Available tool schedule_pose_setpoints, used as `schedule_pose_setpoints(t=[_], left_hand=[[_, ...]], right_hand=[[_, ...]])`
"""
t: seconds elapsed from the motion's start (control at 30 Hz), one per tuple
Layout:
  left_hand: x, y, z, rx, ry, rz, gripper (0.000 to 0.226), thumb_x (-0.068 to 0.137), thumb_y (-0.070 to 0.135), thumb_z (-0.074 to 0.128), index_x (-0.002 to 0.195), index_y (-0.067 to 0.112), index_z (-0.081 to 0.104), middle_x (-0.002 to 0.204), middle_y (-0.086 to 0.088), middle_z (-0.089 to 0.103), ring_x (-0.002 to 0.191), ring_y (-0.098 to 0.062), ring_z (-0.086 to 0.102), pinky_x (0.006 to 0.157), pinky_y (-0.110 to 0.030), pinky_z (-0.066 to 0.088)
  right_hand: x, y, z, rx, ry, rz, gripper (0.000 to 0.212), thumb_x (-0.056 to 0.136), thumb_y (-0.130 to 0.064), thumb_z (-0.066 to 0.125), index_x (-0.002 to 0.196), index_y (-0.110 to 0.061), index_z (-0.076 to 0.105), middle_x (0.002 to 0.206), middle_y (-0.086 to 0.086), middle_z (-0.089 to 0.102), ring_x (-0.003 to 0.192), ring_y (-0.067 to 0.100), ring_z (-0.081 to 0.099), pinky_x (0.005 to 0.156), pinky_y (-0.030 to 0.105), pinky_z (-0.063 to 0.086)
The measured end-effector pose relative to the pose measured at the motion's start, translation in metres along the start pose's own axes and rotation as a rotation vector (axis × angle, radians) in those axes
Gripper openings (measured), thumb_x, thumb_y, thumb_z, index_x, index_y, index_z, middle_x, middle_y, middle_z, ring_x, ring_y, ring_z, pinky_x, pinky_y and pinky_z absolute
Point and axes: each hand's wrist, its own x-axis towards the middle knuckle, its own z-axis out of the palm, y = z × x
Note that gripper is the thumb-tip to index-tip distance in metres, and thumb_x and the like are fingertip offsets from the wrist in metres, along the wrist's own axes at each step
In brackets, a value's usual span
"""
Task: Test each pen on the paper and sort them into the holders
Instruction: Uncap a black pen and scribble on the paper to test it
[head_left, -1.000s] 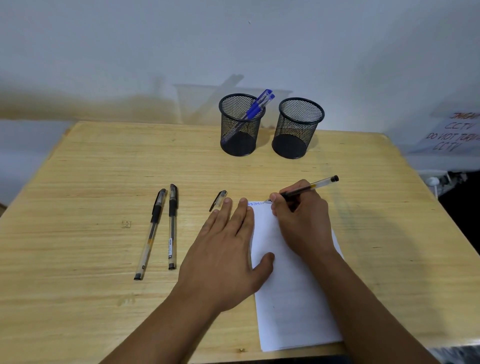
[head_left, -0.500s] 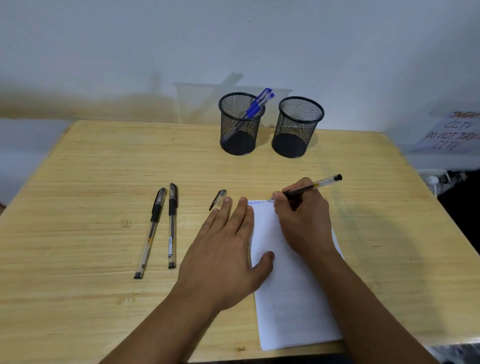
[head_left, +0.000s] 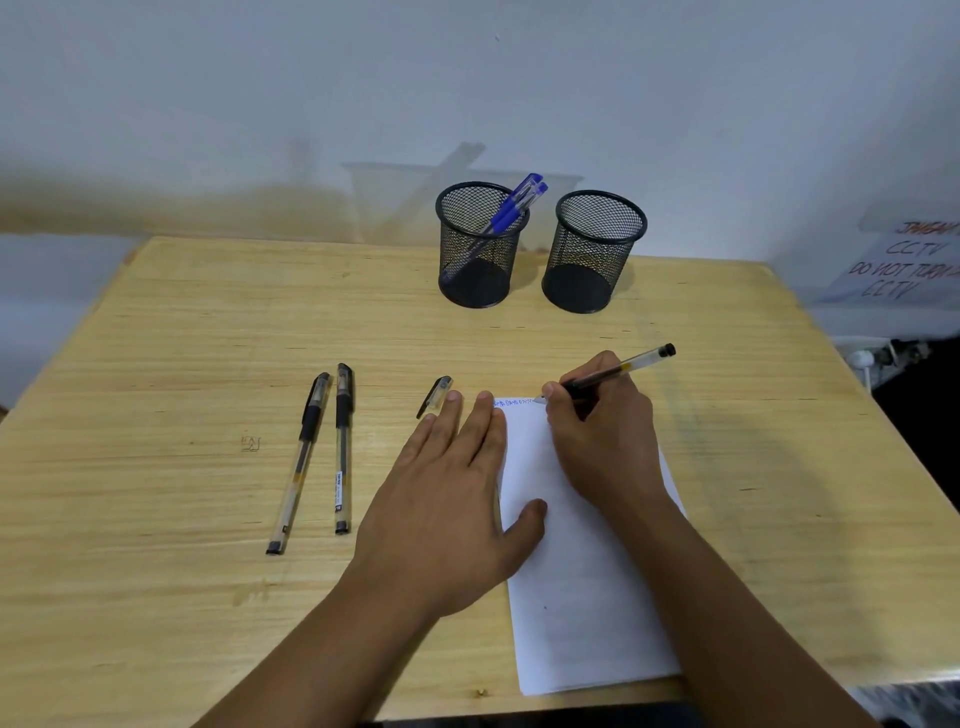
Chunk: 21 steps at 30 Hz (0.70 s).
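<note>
The right hand (head_left: 597, 441) pinched an uncapped pen (head_left: 618, 370), tip at the paper's (head_left: 582, 597) far edge; the left hand (head_left: 447, 499) lay spread flat on the paper's left side, two holders (head_left: 480, 244) beyond

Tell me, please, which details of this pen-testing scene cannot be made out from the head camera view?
- The scribbles on the paper: too small to read.
- The gel pen tip's contact with the sheet: too fine to tell.
- The pen's grip: covered by the right hand.
- The paper's left edge: under the left hand.
- The wall notice: cut off by the right frame edge.
- The loose cap: lower end behind a fingertip.
</note>
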Motion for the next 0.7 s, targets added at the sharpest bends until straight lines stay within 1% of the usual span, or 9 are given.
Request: schedule_pose_setpoints(t=[0.17, 0.23, 0.33, 0.37, 0.47, 0.5, 0.57, 0.6, 0.7], left_hand=[[0.0, 0.0, 0.001, -0.004, 0.001, 0.0, 0.087, 0.088, 0.069, 0.018, 0.157, 0.019, 0.002, 0.165, 0.003, -0.009, 0.149, -0.016, -0.019, 0.122, -0.034, -0.005], [0.0, -0.001, 0.001, -0.004, 0.006, 0.001, 0.087, 0.088, 0.069, 0.019, 0.157, 0.019, 0.003, 0.165, 0.003, -0.008, 0.149, -0.016, -0.018, 0.122, -0.034, -0.004], [0.0, -0.001, 0.002, -0.009, 0.011, -0.003, 0.087, 0.088, 0.069, 0.02, 0.157, 0.019, 0.005, 0.165, 0.004, -0.006, 0.15, -0.016, -0.017, 0.123, -0.035, -0.001], [0.0, -0.001, 0.002, -0.012, 0.01, -0.005, 0.087, 0.087, 0.07, 0.02, 0.157, 0.019, 0.005, 0.165, 0.004, -0.006, 0.15, -0.015, -0.017, 0.123, -0.035, 0.0], [0.001, -0.002, 0.002, -0.025, 0.004, -0.009, 0.088, 0.086, 0.071, 0.02, 0.156, 0.021, 0.003, 0.165, 0.006, -0.009, 0.149, -0.013, -0.019, 0.123, -0.035, 0.0], [0.001, -0.001, 0.002, -0.032, 0.003, -0.013, 0.088, 0.086, 0.071, 0.021, 0.156, 0.021, 0.002, 0.164, 0.006, -0.009, 0.149, -0.013, -0.019, 0.123, -0.035, -0.001], [0.001, -0.002, 0.001, -0.048, 0.006, -0.022, 0.088, 0.086, 0.071, 0.024, 0.156, 0.022, 0.002, 0.164, 0.008, -0.009, 0.149, -0.011, -0.019, 0.123, -0.034, -0.001], [0.001, -0.002, 0.001, -0.054, 0.01, -0.027, 0.089, 0.086, 0.071, 0.025, 0.156, 0.022, 0.003, 0.164, 0.008, -0.009, 0.148, -0.011, -0.019, 0.123, -0.033, -0.001], [0.0, -0.001, 0.0, -0.064, 0.013, -0.03, 0.09, 0.085, 0.072, 0.027, 0.156, 0.022, 0.004, 0.164, 0.009, -0.008, 0.148, -0.01, -0.019, 0.122, -0.032, -0.002]], right_hand=[[0.0, 0.0, 0.0, 0.006, 0.0, -0.003, 0.014, 0.092, -0.022, 0.064, 0.086, -0.018, 0.053, 0.068, -0.016, 0.057, 0.063, -0.006, 0.055, 0.053, 0.002, 0.037], [0.001, 0.001, 0.001, 0.018, 0.008, -0.003, 0.014, 0.092, -0.02, 0.064, 0.085, -0.017, 0.053, 0.068, -0.015, 0.059, 0.06, -0.006, 0.057, 0.054, 0.001, 0.036], [0.002, 0.003, 0.001, 0.101, 0.051, 0.033, 0.012, 0.09, -0.019, 0.065, 0.086, -0.012, 0.055, 0.069, -0.011, 0.065, 0.065, -0.012, 0.061, 0.055, -0.001, 0.039], [0.002, 0.004, 0.0, 0.135, 0.066, 0.047, 0.012, 0.091, -0.019, 0.064, 0.087, -0.011, 0.056, 0.07, -0.009, 0.068, 0.066, -0.011, 0.062, 0.056, 0.0, 0.04], [0.003, 0.006, -0.003, 0.202, 0.104, 0.073, 0.01, 0.09, -0.02, 0.063, 0.085, -0.012, 0.06, 0.07, -0.003, 0.071, 0.063, 0.0, 0.065, 0.056, 0.006, 0.043], [0.003, 0.007, -0.003, 0.215, 0.107, 0.078, 0.01, 0.09, -0.02, 0.063, 0.084, -0.013, 0.061, 0.069, -0.002, 0.071, 0.062, 0.004, 0.065, 0.057, 0.01, 0.045], [0.005, 0.007, -0.005, 0.243, 0.098, 0.1, 0.01, 0.09, -0.02, 0.063, 0.083, -0.013, 0.061, 0.068, 0.0, 0.071, 0.064, 0.012, 0.066, 0.061, 0.023, 0.049], [0.006, 0.006, -0.005, 0.253, 0.085, 0.115, 0.011, 0.09, -0.02, 0.063, 0.084, -0.012, 0.061, 0.069, 0.001, 0.07, 0.065, 0.014, 0.066, 0.062, 0.026, 0.049], [0.008, 0.004, -0.009, 0.26, 0.043, 0.13, 0.014, 0.091, -0.023, 0.065, 0.088, -0.01, 0.063, 0.071, 0.002, 0.07, 0.067, 0.013, 0.065, 0.062, 0.024, 0.046]])
